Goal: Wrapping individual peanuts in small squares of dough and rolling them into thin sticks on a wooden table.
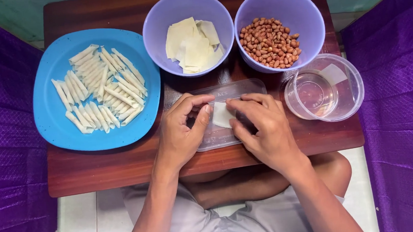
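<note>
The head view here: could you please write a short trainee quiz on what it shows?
1. True or false: the blue plate holds rolled wrappers.
2. Which bowl holds the peanuts? A) left bowl B) right bowl C) clear tub
3. What do the left hand and right hand pinch between them?

Key:
1. True.
2. B; the left bowl holds flat wrappers, and the clear tub looks to hold clear liquid.
3. One small wrapper, over a clear lid.
</note>
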